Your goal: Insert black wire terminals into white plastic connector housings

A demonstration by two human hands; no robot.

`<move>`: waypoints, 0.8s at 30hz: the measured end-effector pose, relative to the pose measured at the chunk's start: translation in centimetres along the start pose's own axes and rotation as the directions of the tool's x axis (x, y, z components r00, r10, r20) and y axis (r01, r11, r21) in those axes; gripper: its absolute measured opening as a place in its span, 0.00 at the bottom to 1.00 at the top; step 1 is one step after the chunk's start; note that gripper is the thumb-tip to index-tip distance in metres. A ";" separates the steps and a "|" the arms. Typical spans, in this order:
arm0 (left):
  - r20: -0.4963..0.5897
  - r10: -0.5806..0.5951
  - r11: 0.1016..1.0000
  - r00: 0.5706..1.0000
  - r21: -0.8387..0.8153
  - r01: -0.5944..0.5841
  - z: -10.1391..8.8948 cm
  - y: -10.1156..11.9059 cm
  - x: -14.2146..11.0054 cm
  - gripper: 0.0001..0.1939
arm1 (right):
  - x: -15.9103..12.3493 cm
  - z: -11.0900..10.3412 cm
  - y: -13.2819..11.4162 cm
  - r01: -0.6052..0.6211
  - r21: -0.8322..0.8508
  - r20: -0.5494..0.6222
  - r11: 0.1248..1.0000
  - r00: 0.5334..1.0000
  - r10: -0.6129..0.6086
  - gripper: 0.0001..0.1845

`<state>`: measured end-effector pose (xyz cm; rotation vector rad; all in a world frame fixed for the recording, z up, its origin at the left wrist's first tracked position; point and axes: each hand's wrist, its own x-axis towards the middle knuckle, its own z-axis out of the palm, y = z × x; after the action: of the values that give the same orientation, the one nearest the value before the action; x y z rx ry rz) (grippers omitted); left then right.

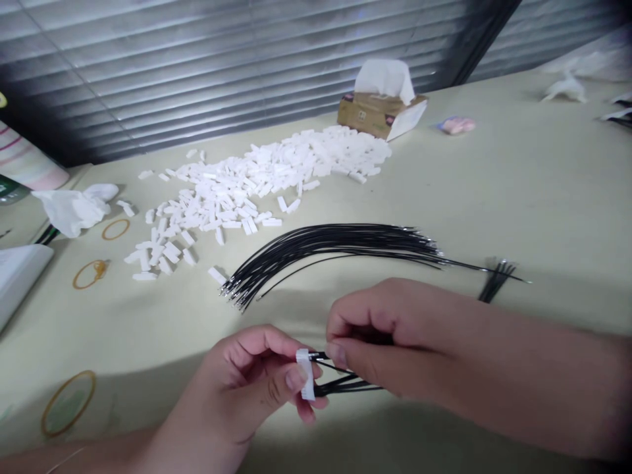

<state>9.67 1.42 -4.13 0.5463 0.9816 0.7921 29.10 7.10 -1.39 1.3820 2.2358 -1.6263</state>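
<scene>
While your left hand [251, 375] clamped a white connector housing [306, 374] nearby, your right hand [380, 336] pinched the few black wires [343, 386] already in it; a wire sheaf [336, 242] and heap of housings [232, 197] remained farther off on the bench [498, 184].

Grey slatted blinds [222, 59] cover the rear wall, interrupted by a dark vertical frame [486, 39]. A pale tabletop [513, 191] runs alongside. Soft shadow lies across its near edge.
</scene>
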 end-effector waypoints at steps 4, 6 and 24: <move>0.004 0.000 1.000 1.000 -0.011 0.000 -0.1 -0.1 0.1 0.08 | -0.1 -0.6 0.0 -0.067 0.081 0.095 0.994 0.994 0.059 0.20; 0.013 -0.001 1.000 1.000 0.002 0.001 -0.1 -0.2 0.1 0.08 | -0.2 -1.0 -0.1 -0.119 0.100 0.162 0.988 0.982 0.101 0.21; 0.024 0.032 0.999 0.999 -0.025 -0.032 0.0 0.0 0.0 0.07 | -0.4 0.0 -1.8 0.152 -0.246 -0.192 0.957 0.961 -0.202 0.15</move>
<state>9.69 1.40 -4.15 0.5502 0.9413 0.8233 28.17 6.74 0.12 1.3895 2.6418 -1.2585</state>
